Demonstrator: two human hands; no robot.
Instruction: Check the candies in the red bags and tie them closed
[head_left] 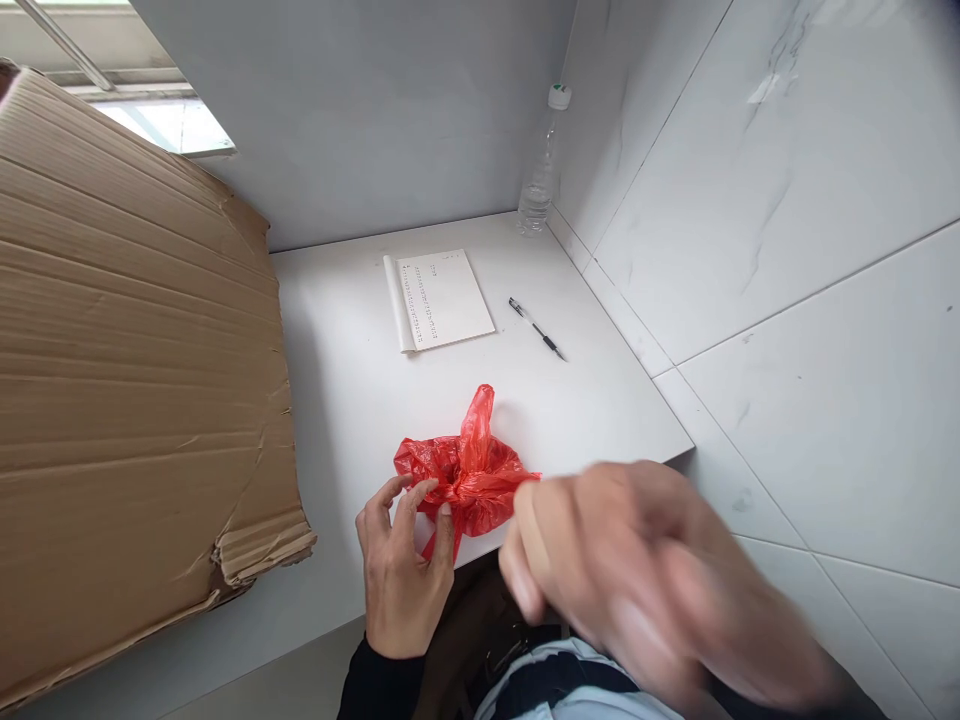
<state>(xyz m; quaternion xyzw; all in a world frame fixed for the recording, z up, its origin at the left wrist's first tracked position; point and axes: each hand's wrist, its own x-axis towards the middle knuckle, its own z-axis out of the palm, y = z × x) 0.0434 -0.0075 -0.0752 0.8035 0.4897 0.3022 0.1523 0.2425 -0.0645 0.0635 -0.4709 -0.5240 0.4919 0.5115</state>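
A red plastic bag (491, 515) lies knotted near the front edge of the white table, one twisted end standing up and another stretching to the right. At the bag's left side, my left hand (405, 560) has its thumb and curved fingers closed on the plastic beside the knot. My right hand (615, 570) is raised closer to the camera, just right of the bag, and partly smeared by motion. Its fingers are curled into a fist; what they hold, if anything, is hidden. The tip of the bag's right end shows just above the knuckles.
Behind the bag lie an open notepad (450, 300) with writing and a black pen (538, 329). A clear plastic bottle (536, 190) stands in the back corner. A large cardboard piece (142, 380) covers the left side. A tiled wall (810, 300) borders the right.
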